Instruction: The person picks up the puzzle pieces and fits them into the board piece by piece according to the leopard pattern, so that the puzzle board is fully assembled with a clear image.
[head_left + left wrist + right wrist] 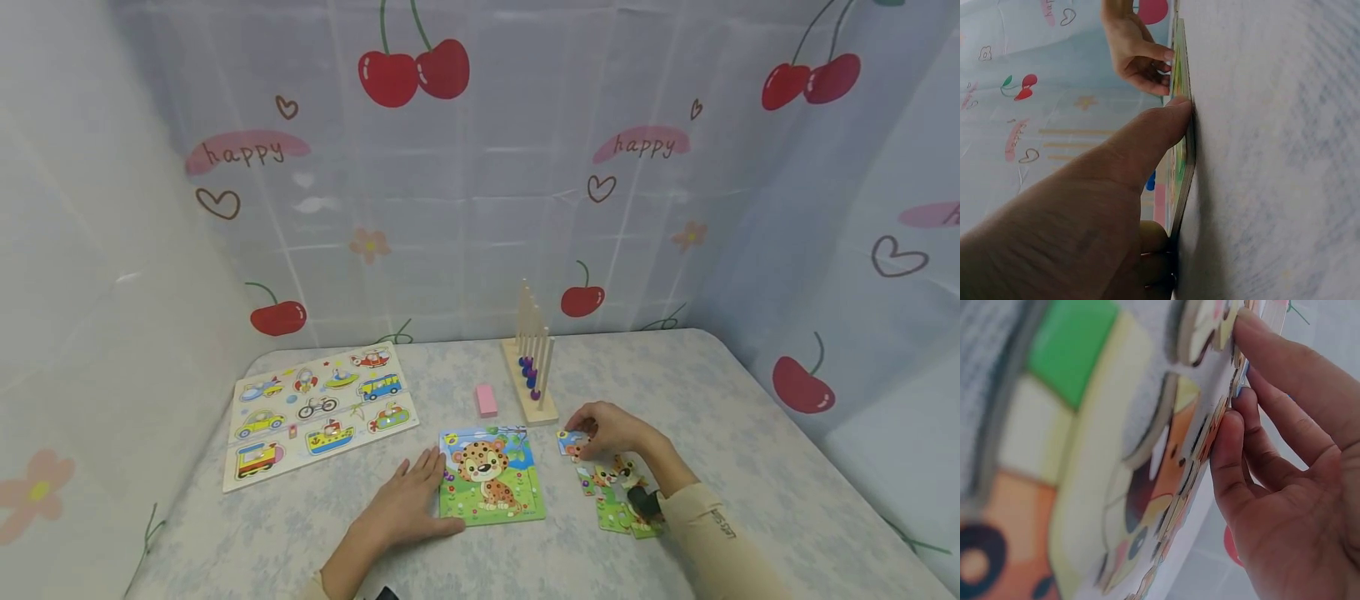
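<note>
Against the leopard board [491, 479], the left fingers [430, 467] lie outstretched; opposite, the right fingers [1229, 447] pinch a puzzle piece [568, 442].

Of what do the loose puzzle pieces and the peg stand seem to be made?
Loose puzzle pieces: probably thin wood or board, with smooth printed faces; their plain beige edges suggest it.
Peg stand: likely bare wood with matt finish, judging by its pale beige colour.
</note>
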The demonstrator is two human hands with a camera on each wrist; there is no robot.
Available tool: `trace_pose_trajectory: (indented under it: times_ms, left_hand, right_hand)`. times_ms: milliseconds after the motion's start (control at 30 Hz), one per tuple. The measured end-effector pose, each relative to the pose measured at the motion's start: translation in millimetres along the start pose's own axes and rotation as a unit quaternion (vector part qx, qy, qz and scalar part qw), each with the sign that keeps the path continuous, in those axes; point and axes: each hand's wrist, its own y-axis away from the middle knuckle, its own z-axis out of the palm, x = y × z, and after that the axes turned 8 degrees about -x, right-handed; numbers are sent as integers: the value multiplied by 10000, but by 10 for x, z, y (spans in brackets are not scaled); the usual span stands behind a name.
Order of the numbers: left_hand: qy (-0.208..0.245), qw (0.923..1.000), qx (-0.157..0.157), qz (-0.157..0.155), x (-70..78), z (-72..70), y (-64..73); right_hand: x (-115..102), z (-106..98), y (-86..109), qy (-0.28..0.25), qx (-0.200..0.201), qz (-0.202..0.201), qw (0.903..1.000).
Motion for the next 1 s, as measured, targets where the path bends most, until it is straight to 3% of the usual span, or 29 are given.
trace_pose_trajectory:
  times_ms: [567, 667, 800, 1000]
  left_hand:
    - [50, 10000, 7, -5, -3, 24, -13]
    - [50, 10000, 31, -3, -5, 23, -15]
    - [54, 9999, 90, 17, -17, 33, -16]
    - [55, 9999, 107, 52, -21, 53, -22]
  right_hand:
    - [-32, -8, 29, 123, 51, -114, 9998]
    - [-71, 10, 30, 249, 116, -436, 9987]
    - [-209, 25, 28, 431, 150, -801, 9957]
    - [-526, 41, -13, 598, 4, -918, 9940]
